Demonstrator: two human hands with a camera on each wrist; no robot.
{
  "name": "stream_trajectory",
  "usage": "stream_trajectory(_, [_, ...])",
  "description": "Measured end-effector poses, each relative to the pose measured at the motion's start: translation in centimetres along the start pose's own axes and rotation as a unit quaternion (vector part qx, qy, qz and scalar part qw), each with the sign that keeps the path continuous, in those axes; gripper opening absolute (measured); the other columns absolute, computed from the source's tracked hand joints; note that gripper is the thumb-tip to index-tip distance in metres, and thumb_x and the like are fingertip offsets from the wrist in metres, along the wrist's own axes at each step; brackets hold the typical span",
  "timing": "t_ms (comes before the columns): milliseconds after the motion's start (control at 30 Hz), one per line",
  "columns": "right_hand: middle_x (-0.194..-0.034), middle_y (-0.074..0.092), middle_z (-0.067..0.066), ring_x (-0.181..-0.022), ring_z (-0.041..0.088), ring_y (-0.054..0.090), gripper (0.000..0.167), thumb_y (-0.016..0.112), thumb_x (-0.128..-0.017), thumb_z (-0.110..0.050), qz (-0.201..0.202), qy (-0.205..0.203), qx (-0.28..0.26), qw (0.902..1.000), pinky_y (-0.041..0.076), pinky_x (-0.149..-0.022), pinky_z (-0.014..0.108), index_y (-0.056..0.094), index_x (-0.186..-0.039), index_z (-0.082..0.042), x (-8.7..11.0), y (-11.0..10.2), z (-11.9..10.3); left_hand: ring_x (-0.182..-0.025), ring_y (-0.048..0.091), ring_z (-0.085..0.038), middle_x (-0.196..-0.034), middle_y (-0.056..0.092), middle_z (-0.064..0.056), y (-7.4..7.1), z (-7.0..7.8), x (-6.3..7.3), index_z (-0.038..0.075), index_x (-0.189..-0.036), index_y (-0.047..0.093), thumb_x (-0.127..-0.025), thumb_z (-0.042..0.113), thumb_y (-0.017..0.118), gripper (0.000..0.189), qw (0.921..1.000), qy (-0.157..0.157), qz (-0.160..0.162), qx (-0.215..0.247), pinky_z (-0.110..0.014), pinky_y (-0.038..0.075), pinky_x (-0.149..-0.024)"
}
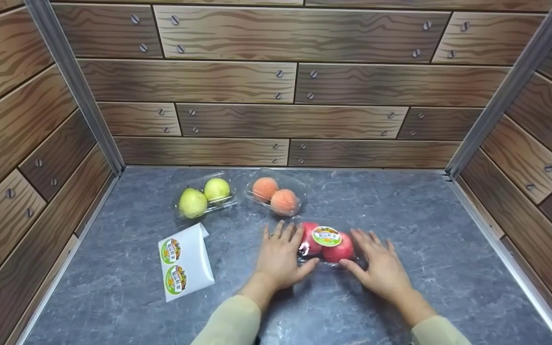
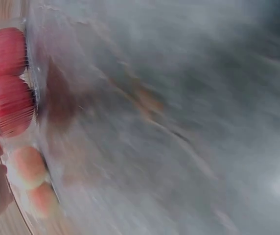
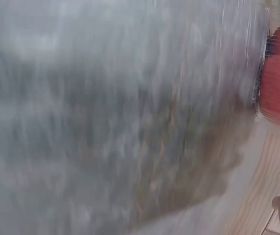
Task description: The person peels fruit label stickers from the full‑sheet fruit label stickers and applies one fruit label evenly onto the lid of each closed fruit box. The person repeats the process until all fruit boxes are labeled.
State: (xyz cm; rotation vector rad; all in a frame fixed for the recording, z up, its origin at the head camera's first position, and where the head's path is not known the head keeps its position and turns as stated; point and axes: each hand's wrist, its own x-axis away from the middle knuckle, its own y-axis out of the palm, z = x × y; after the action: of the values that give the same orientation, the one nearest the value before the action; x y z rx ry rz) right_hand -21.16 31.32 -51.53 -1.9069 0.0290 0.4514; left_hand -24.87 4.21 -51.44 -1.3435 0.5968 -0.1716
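Note:
A clear plastic clamshell with two red fruits [image 1: 339, 248] lies on the grey tabletop, an oval fruit label [image 1: 326, 236] on its top. My left hand [image 1: 278, 256] is at its left end, fingers extended and thumb along the near side. At the right end is my right hand [image 1: 380, 267], its fingers spread and its thumb by the near corner. Both wrist views are blurred; the red fruits [image 2: 12, 105] show at the edge of the left one, and a red fruit [image 3: 279, 88] at the edge of the right one.
Behind stand a clear box with two yellow-green fruits [image 1: 193, 203] and one with two peaches [image 1: 284, 202]. To the left lies a white backing sheet [image 1: 194, 258] with two round labels [image 1: 176, 279], one edge curled. Wood-patterned walls [image 1: 237, 120] enclose the back and sides.

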Motion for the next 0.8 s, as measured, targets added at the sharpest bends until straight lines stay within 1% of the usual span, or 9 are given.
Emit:
stream_trajectory(100, [-0.157,0.053,0.017,-0.145,0.051,0.044,0.083,0.072,-0.096,-0.058,-0.007,0.007,0.001,0.9999,0.022,-0.117,0.079,0.050,-0.158,-0.008,-0.4,-0.4,1.0,-0.147,0.047,-0.039,-0.158,0.053,-0.014,0.3,0.7,-1.2,0.014,-0.160,0.047,-0.096,0.077,0.050,0.090,0.9999,-0.002,-0.012,0.004,-0.064,0.037,-0.118])
stream_trajectory(200, [-0.158,0.051,0.019,-0.146,0.052,0.043,0.083,0.071,-0.097,-0.058,-0.014,0.012,0.000,0.9998,0.020,-0.117,0.079,0.049,-0.159,-0.006,-0.7,-0.8,2.0,-0.145,0.049,-0.037,-0.159,0.052,-0.013,0.5,1.3,-2.4,0.015,-0.161,0.046,-0.096,0.077,0.049,0.090,0.9997,-0.004,-0.024,0.007,-0.061,0.041,-0.115])
stream_trajectory(300, [-0.158,0.050,0.020,-0.146,0.052,0.043,0.083,0.070,-0.098,-0.057,-0.016,0.016,-0.001,0.9997,0.020,-0.117,0.079,0.048,-0.159,-0.005,-1.1,-1.0,2.8,-0.143,0.051,-0.036,-0.159,0.052,-0.012,0.7,1.8,-3.4,0.016,-0.162,0.045,-0.097,0.077,0.048,0.089,0.9994,-0.006,-0.035,0.003,-0.058,0.042,-0.115])
stream_trajectory(533, [-0.157,0.051,0.022,-0.144,0.053,0.044,0.080,0.072,-0.098,-0.053,-0.013,0.023,-0.003,0.9996,0.020,-0.117,0.079,0.048,-0.158,-0.004,-2.1,-1.6,4.5,-0.138,0.055,-0.032,-0.159,0.052,-0.010,1.2,2.6,-5.8,0.018,-0.163,0.043,-0.097,0.078,0.047,0.090,0.9991,-0.008,-0.041,-0.012,-0.052,0.043,-0.113])
stream_trajectory(700, [-0.157,0.050,0.025,-0.144,0.054,0.044,0.080,0.070,-0.099,-0.053,-0.021,0.029,0.007,0.9993,0.020,-0.117,0.079,0.047,-0.158,-0.004,-2.7,-2.0,5.4,-0.140,0.054,-0.033,-0.160,0.051,-0.009,1.5,3.0,-7.2,0.019,-0.164,0.042,-0.097,0.079,0.046,0.090,0.9983,-0.008,-0.056,-0.015,-0.053,0.041,-0.116])
stream_trajectory(800, [-0.157,0.050,0.026,-0.145,0.054,0.043,0.080,0.069,-0.100,-0.054,-0.024,0.032,0.010,0.9992,0.021,-0.116,0.080,0.047,-0.158,-0.003,-3.2,-2.2,6.0,-0.140,0.054,-0.032,-0.160,0.052,-0.008,1.6,3.2,-8.1,0.019,-0.163,0.043,-0.097,0.079,0.046,0.090,0.9982,-0.008,-0.057,-0.018,-0.053,0.041,-0.116])
